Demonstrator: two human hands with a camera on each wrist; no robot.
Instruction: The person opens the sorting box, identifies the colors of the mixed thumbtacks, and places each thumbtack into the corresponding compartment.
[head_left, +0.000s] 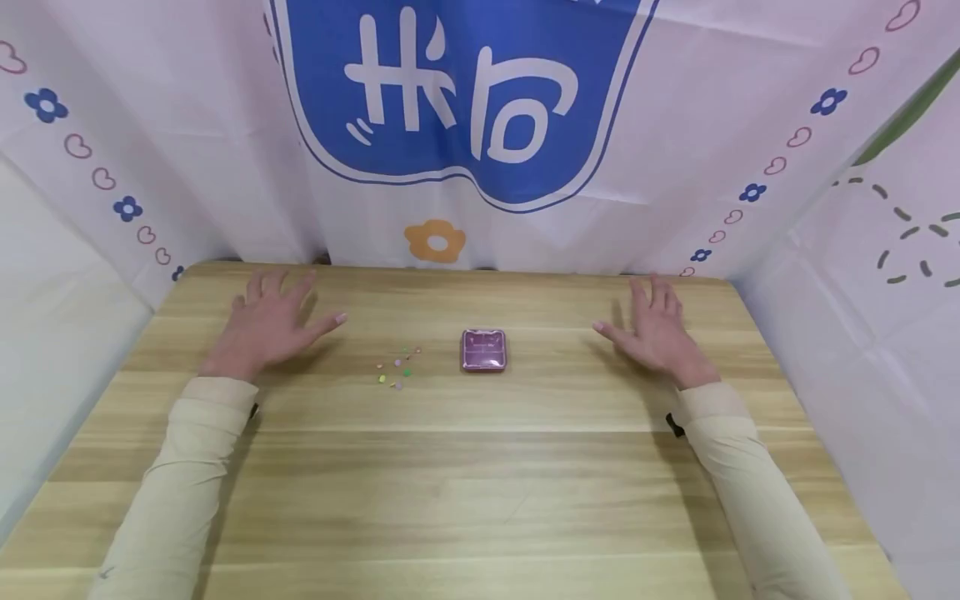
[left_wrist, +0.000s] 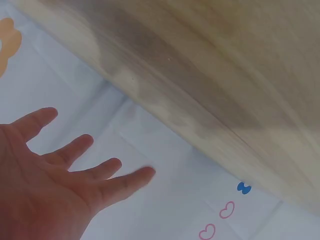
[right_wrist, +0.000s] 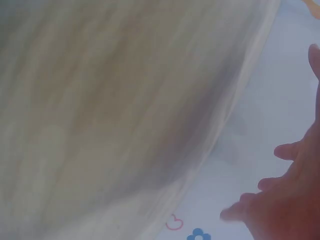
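Purple case (head_left: 483, 351) between left hand (head_left: 272, 329) and right hand (head_left: 660, 337), both palm-down, fingers (left_wrist: 130, 182) spread

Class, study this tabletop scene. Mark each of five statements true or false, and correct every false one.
1. A small, square purple box with a shiny top lies on the pale wood-grain table. True.
2. The tiny scattered multicoloured pieces lie nearer the bare left hand than the bare right hand. True.
3. The right hand grips the purple box. False: it holds nothing, and its fingers are spread.
4. In the head view, the pieces lie to the right of the box. False: they lie to its left.
5. The person wears long beige cloth sleeves. True.
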